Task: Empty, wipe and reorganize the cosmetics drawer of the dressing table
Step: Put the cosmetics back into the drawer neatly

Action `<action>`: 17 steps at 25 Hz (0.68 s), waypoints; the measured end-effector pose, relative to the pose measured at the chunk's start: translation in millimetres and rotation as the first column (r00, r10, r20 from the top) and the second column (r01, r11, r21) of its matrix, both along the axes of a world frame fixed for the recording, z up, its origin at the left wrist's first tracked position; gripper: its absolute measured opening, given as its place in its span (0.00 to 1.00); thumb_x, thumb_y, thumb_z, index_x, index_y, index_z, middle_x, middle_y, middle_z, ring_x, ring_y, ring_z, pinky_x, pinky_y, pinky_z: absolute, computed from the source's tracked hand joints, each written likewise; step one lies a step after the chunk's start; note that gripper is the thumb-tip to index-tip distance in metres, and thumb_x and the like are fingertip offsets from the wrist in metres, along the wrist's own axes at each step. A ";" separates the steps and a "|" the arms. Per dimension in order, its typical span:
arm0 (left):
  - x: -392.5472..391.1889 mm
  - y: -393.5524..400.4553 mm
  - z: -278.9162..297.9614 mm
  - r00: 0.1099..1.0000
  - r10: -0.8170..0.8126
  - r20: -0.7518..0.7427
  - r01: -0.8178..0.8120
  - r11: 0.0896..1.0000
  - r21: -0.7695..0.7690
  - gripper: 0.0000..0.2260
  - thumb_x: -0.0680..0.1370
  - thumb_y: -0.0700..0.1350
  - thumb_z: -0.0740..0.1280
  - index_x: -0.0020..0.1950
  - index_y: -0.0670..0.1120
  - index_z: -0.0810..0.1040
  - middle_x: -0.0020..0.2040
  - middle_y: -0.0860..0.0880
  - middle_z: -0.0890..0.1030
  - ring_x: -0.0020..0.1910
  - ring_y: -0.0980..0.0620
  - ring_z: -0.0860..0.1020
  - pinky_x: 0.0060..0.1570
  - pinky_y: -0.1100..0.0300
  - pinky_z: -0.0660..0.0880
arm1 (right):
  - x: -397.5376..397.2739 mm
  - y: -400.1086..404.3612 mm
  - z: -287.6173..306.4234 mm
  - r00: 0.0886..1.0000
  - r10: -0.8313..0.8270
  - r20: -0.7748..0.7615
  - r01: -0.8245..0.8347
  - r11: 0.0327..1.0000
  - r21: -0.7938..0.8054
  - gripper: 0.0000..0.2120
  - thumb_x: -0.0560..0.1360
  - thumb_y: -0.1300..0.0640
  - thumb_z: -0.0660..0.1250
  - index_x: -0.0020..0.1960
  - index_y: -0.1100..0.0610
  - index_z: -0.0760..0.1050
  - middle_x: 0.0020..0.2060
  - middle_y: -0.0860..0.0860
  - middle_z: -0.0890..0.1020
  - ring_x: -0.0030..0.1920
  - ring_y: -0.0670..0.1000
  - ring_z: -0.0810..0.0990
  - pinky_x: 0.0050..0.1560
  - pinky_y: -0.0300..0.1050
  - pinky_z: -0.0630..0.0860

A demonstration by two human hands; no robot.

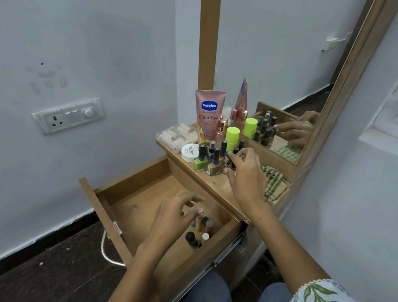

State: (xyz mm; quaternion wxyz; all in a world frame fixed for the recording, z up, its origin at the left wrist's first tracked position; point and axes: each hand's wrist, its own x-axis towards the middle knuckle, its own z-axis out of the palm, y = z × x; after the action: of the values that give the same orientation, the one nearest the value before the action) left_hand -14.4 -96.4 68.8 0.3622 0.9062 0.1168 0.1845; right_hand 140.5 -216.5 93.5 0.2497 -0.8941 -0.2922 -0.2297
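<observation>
**Drawer nearly emptied, both hands at work**

We see the drawer (130, 208) pulled out, wooden, mostly bare. A few small cosmetic tubes (202, 226) lie in its near right corner, just under and right of the left fingertips. They look light, hard plastic, smooth, likely to roll; we'd pinch each across the middle of its barrel, or gather several at once. Nothing fragile here, we judge.

The left hand (174, 215) hovers over the drawer, palm down, fingers loosely spread and slightly curled, holding nothing.

The right hand (244, 174) reaches onto the dressing table top (213, 182), fingertips at a small nail polish bottle (229, 160). It seems to pinch the cap between thumb and fingers, though the bottle is partly hidden, so we can't be sure. Glass bottles: small, top-heavy, breakable, best taken by the cap or body and set upright.

Left of that grip stand more nail polish bottles (202, 158), a white jar (188, 151) and a pink Vaseline tube (206, 115). Right of the wrist lies a checked cloth (275, 183), ready for wiping.
</observation>
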 end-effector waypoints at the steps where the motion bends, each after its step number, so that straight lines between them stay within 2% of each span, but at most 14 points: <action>1: 0.0 -0.7 0.0 1.000 0.018 0.022 -0.017 1.000 -0.016 0.08 0.75 0.45 0.70 0.52 0.57 0.80 0.48 0.63 0.78 0.48 0.66 0.76 0.41 0.67 0.75 | 2.4 -0.8 -1.2 1.000 0.009 0.003 -0.009 1.000 0.010 0.18 0.70 0.56 0.74 0.59 0.56 0.77 0.52 0.52 0.75 0.50 0.52 0.76 0.35 0.43 0.76; 3: 0.7 -2.9 0.2 0.995 0.067 0.068 -0.064 0.997 -0.048 0.08 0.75 0.46 0.70 0.52 0.57 0.80 0.49 0.63 0.78 0.48 0.65 0.76 0.41 0.69 0.74 | 2.7 -5.0 -3.2 0.999 0.049 0.005 -0.049 0.996 0.078 0.12 0.70 0.57 0.75 0.51 0.56 0.77 0.48 0.51 0.78 0.47 0.51 0.77 0.35 0.41 0.71; 5: 3.5 -7.2 1.6 0.985 0.109 0.135 -0.099 0.992 -0.076 0.10 0.75 0.46 0.70 0.55 0.55 0.80 0.51 0.61 0.80 0.49 0.64 0.77 0.42 0.72 0.73 | -1.2 -10.8 -4.8 0.995 0.100 -0.028 -0.095 0.983 0.157 0.09 0.69 0.59 0.75 0.45 0.56 0.76 0.41 0.49 0.80 0.41 0.50 0.79 0.34 0.41 0.71; 7: 7.8 -15.7 6.1 0.977 0.108 0.186 -0.086 0.989 -0.123 0.15 0.74 0.44 0.71 0.60 0.51 0.79 0.55 0.60 0.79 0.51 0.69 0.76 0.44 0.77 0.72 | -10.4 -16.2 -4.2 0.977 0.199 -0.080 -0.173 0.951 0.255 0.08 0.68 0.59 0.75 0.45 0.55 0.77 0.39 0.47 0.82 0.39 0.47 0.81 0.36 0.39 0.76; 9: 13.9 -25.3 12.8 0.971 0.084 0.223 -0.053 0.989 -0.141 0.19 0.73 0.42 0.72 0.64 0.50 0.77 0.58 0.61 0.76 0.54 0.74 0.72 0.49 0.82 0.68 | -24.1 -19.3 1.0 0.922 0.352 -0.162 -0.276 0.891 0.362 0.09 0.68 0.56 0.76 0.46 0.54 0.79 0.40 0.44 0.83 0.40 0.41 0.82 0.40 0.34 0.78; 11: 19.6 -31.4 16.4 0.955 0.090 0.282 -0.057 0.991 -0.123 0.19 0.73 0.41 0.72 0.63 0.50 0.77 0.56 0.61 0.77 0.54 0.73 0.73 0.51 0.80 0.69 | -36.0 -21.4 7.5 0.844 0.479 -0.241 -0.339 0.825 0.453 0.08 0.68 0.57 0.76 0.46 0.55 0.80 0.40 0.43 0.83 0.41 0.40 0.83 0.41 0.34 0.79; 13: 22.2 -30.8 17.1 0.933 0.145 0.329 -0.112 0.987 -0.118 0.16 0.72 0.40 0.73 0.60 0.49 0.80 0.52 0.58 0.81 0.49 0.68 0.77 0.48 0.76 0.72 | -39.9 -22.2 12.6 0.790 0.552 -0.267 -0.376 0.780 0.501 0.07 0.70 0.56 0.75 0.46 0.56 0.81 0.41 0.44 0.84 0.42 0.40 0.83 0.43 0.36 0.80; 15: 21.0 -27.3 16.3 0.927 0.175 0.332 -0.137 0.981 -0.135 0.13 0.72 0.39 0.73 0.55 0.50 0.81 0.47 0.59 0.82 0.47 0.68 0.77 0.46 0.76 0.72 | -35.1 -18.7 15.5 0.808 0.541 -0.232 -0.381 0.782 0.494 0.09 0.74 0.51 0.71 0.50 0.55 0.82 0.42 0.44 0.84 0.43 0.40 0.82 0.42 0.37 0.80; 17: 16.4 -21.7 15.0 0.932 0.198 0.303 -0.148 0.972 -0.182 0.12 0.72 0.40 0.73 0.53 0.52 0.79 0.45 0.63 0.80 0.48 0.69 0.77 0.46 0.77 0.71 | -21.0 -9.3 14.8 0.904 0.395 -0.162 -0.310 0.869 0.384 0.15 0.76 0.47 0.67 0.59 0.53 0.79 0.46 0.45 0.82 0.41 0.41 0.80 0.40 0.38 0.78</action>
State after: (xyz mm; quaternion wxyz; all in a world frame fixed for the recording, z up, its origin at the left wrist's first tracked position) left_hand 2.0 -118.1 83.8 0.4282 0.8194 0.1503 0.3501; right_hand 119.4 -225.8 108.3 0.4753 -0.7871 -0.3742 -0.1204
